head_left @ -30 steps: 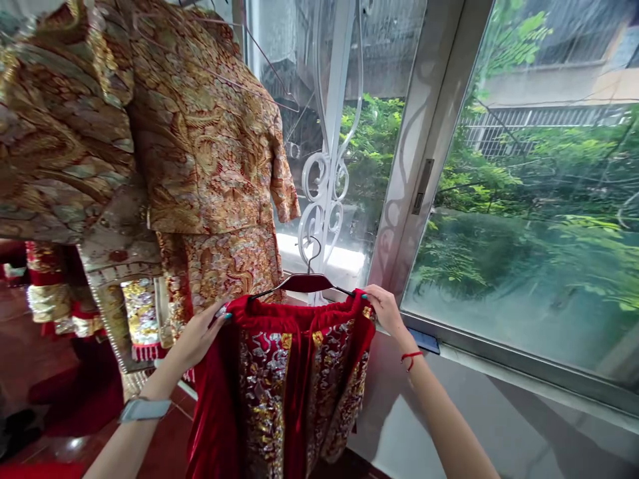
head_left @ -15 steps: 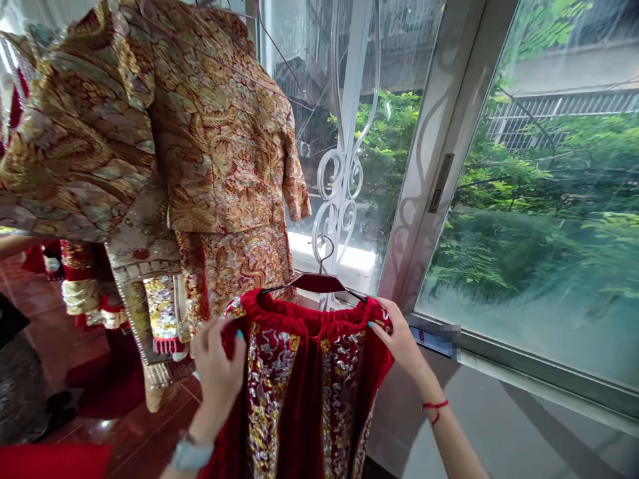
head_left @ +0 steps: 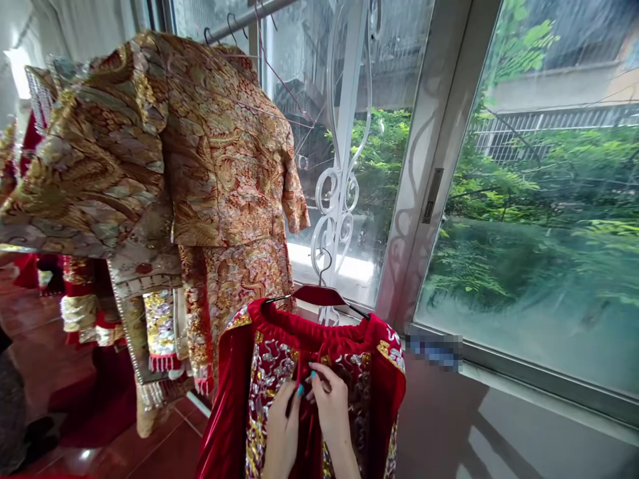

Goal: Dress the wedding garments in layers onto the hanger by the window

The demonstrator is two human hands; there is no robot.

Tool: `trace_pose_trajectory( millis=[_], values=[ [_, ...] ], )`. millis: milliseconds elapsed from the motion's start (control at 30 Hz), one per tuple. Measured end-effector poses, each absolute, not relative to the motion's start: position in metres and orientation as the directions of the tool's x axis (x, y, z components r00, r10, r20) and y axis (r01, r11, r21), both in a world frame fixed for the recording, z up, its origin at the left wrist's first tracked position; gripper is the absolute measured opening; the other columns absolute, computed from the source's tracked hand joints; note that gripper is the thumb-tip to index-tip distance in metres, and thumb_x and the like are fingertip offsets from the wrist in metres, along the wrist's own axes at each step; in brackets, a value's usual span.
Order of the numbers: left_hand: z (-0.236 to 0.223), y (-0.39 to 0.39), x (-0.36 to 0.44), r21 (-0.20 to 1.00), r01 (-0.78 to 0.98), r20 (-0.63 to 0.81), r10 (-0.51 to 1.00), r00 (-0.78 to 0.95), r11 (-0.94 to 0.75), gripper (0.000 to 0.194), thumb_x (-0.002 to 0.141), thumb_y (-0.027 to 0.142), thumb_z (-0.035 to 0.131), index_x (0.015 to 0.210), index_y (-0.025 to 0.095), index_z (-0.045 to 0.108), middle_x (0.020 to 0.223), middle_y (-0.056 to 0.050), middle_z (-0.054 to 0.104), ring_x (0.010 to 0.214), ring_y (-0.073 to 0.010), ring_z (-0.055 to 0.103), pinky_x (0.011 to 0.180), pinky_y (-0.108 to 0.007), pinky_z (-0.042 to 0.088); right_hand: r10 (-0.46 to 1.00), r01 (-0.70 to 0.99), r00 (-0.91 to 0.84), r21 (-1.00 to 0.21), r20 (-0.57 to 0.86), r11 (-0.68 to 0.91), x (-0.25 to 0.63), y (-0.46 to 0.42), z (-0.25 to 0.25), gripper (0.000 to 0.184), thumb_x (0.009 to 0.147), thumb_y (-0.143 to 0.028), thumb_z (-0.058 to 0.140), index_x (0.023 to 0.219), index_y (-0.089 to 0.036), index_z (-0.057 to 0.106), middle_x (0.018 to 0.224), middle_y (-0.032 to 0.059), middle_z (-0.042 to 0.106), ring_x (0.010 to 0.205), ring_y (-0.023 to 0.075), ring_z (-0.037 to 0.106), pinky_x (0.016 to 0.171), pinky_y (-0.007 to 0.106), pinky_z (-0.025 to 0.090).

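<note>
A red velvet garment (head_left: 229, 399) with gold and silver embroidered panels hangs on a dark hanger (head_left: 319, 295), its gathered top edge looped around the hanger's arms. Thin red drawstring cords hang from the middle of that edge. At the front, my left hand (head_left: 283, 416) pinches one cord between thumb and fingers. Close beside it, my right hand (head_left: 330, 402) has its fingers closed at the other cord, just under the gathers. The fingers hide part of the cords and of the embroidery.
Gold brocade jackets (head_left: 229, 159) hang at the left from a metal rail (head_left: 249, 21). A white scrolled iron post (head_left: 339, 179) stands behind the hanger. To the right are a sliding window (head_left: 524, 266), its sill and a blurred blue object (head_left: 435, 351). The floor (head_left: 150, 426) is red tile.
Both hands have left the garment's shoulder corners and come together at its front middle, closing on the drawstring cords. My view has tilted slightly up, showing the rail.
</note>
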State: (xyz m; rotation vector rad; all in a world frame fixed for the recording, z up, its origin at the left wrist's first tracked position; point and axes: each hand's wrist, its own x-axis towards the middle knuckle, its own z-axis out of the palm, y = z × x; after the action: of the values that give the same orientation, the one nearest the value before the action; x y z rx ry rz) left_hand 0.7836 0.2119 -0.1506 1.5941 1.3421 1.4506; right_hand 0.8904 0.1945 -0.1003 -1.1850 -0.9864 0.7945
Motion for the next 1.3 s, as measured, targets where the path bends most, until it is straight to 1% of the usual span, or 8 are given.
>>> trace_pose_trajectory(
  millis=[200,300,433,600,700,800,1033,1300],
  values=[
    [-0.214,0.181,0.774,0.992,0.120,0.051,0.986,-0.159,-0.032,0.060,0.067,0.070,0.057,0.093,0.019,0.074,0.112,-0.016,0.075,0.114,-0.0376,0.065,0.104,-0.051,0.048,0.787,0.247,0.544,-0.952,0.293,0.183,0.876,0.216,-0.091,0.026,0.082,-0.038,0.061,0.088,-0.016,0.073,0.068,0.0084,0.069,0.057,0.0215,0.059,0.057,0.031,0.045],
    [-0.215,0.176,0.774,0.991,0.120,0.069,0.993,-0.100,-0.057,0.059,0.072,0.067,0.056,0.098,0.017,0.075,0.118,-0.016,0.072,0.123,-0.0370,0.060,0.111,-0.052,0.041,0.710,0.300,0.612,-0.933,0.348,0.199,0.875,0.224,-0.084,0.021,0.081,-0.036,0.060,0.077,-0.019,0.070,0.078,0.0133,0.072,0.068,0.0255,0.063,0.066,0.034,0.046],
    [-0.196,0.180,0.765,0.989,0.094,0.115,0.993,-0.023,-0.112,0.058,0.080,0.061,0.052,0.111,0.016,0.072,0.121,-0.016,0.071,0.120,-0.0333,0.062,0.108,-0.049,0.045,0.765,0.307,0.512,-0.915,0.390,0.262,0.882,0.216,-0.079,0.026,0.083,-0.041,0.058,0.067,-0.021,0.064,0.063,0.0055,0.066,0.057,0.0194,0.054,0.060,0.030,0.042],
    [-0.152,0.212,0.776,0.906,0.261,0.324,0.942,0.084,-0.334,0.052,0.079,0.041,0.051,0.122,0.013,0.061,0.098,-0.015,0.075,0.080,-0.0265,0.071,0.073,-0.039,0.058,0.889,-0.112,0.431,-0.968,0.155,0.223,0.880,0.198,-0.072,0.034,0.067,-0.048,0.072,0.057,-0.020,0.055,0.053,-0.0027,0.053,0.049,0.0110,0.041,0.047,0.024,0.031],
    [-0.127,0.231,0.792,0.791,0.460,0.408,0.908,0.094,-0.403,0.029,0.076,0.026,0.048,0.096,0.015,0.067,0.078,-0.013,0.072,0.068,-0.0255,0.067,0.067,-0.039,0.054,0.944,-0.493,0.315,-0.867,-0.097,0.075,0.873,0.193,-0.070,0.037,0.056,-0.049,0.076,0.059,-0.019,0.054,0.049,-0.0073,0.044,0.041,0.0055,0.027,0.040,0.022,0.016],
    [-0.120,0.234,0.802,0.778,0.473,0.419,0.903,0.098,-0.412,0.021,0.077,0.021,0.043,0.075,0.019,0.064,0.070,-0.011,0.070,0.060,-0.0232,0.062,0.063,-0.036,0.051,0.976,-0.648,0.125,-0.760,-0.180,-0.058,0.869,0.190,-0.071,0.036,0.054,-0.047,0.077,0.061,-0.018,0.055,0.047,-0.0086,0.042,0.037,0.0022,0.017,0.040,0.022,0.010],
    [-0.137,0.215,0.809,0.826,0.353,0.443,0.893,0.076,-0.440,0.025,0.080,0.026,0.042,0.071,0.021,0.065,0.071,-0.010,0.072,0.063,-0.0231,0.066,0.064,-0.035,0.054,0.871,-0.631,0.450,-0.761,-0.198,0.153,0.857,0.189,-0.067,0.044,0.046,-0.050,0.080,0.055,-0.021,0.049,0.046,-0.0074,0.041,0.041,0.0038,0.024,0.040,0.020,0.015],
    [-0.127,0.210,0.805,0.862,0.288,0.412,0.908,0.080,-0.417,0.030,0.086,0.034,0.042,0.086,0.020,0.069,0.083,-0.013,0.076,0.076,-0.0267,0.071,0.071,-0.038,0.056,0.896,-0.381,0.441,-0.915,-0.052,0.134,0.865,0.190,-0.054,0.040,0.060,-0.053,0.069,0.053,-0.021,0.047,0.048,-0.0069,0.035,0.045,0.0076,0.025,0.042,0.023,0.018]
  ],
)
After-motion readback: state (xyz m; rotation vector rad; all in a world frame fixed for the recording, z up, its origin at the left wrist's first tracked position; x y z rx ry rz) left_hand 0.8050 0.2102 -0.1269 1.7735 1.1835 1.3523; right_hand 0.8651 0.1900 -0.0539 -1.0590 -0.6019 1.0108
